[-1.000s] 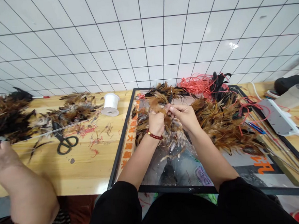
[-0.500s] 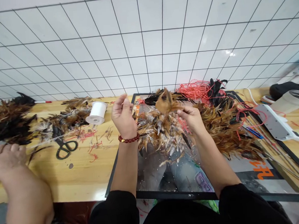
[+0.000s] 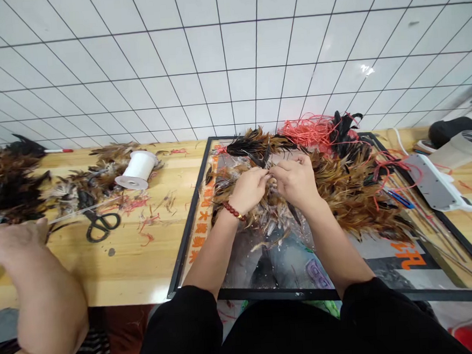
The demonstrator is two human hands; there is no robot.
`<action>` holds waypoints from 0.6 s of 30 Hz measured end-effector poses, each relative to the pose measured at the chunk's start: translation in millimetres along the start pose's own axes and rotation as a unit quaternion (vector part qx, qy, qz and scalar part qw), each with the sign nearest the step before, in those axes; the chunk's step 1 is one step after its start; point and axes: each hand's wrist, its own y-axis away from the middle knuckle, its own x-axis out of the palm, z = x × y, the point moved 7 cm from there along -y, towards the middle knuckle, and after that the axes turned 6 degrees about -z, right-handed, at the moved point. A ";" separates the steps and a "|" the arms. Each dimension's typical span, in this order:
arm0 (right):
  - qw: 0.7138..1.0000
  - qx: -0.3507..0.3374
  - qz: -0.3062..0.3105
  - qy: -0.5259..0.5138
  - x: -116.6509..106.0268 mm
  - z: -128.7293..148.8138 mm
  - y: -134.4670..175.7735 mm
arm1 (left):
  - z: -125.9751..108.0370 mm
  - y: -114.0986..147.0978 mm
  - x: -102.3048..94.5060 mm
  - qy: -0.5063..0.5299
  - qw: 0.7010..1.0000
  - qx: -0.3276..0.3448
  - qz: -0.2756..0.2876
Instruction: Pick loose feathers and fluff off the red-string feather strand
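My left hand (image 3: 250, 190), with a red bead bracelet on its wrist, is closed in a pinch. Its fingertips meet those of my right hand (image 3: 296, 180), whose fingers are curled closed. Dark-tipped feathers (image 3: 262, 158) stick up just behind the joined fingertips and appear held in my right hand. Whatever my left fingers pinch is hidden. Under both hands spreads a pile of brown and pale feathers (image 3: 277, 222) on a glass panel with a black frame (image 3: 188, 221).
Behind lies a tangle of red string (image 3: 308, 137). At left are a white spool (image 3: 137, 170), black-handled scissors (image 3: 102, 227), more feathers (image 3: 8, 185) and a co-worker's hand (image 3: 12, 244). A white power strip (image 3: 436, 184) and blue cutter (image 3: 400, 199) lie right.
My left hand has come down and right from its raised position to meet my right hand. The brown feathers in my right hand have moved lower and are mostly covered. The view has tilted slightly.
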 end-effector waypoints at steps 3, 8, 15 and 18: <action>1.000 0.005 -0.006 -0.016 0.8 -2.9 0.5 | 7.3 -1.9 3.5 0.044 0.998 -0.041 0.021; 0.987 0.079 -0.056 -0.125 -5.5 -21.1 1.2 | 18.1 -3.1 8.7 0.330 0.931 -0.156 0.008; 0.942 0.079 -0.077 -0.317 -9.1 -28.0 -0.4 | 12.7 2.2 17.4 0.507 0.831 -0.225 0.025; 0.939 0.060 -0.077 -0.330 -5.7 -21.2 -0.1 | 8.3 3.2 20.1 0.529 0.817 -0.227 0.038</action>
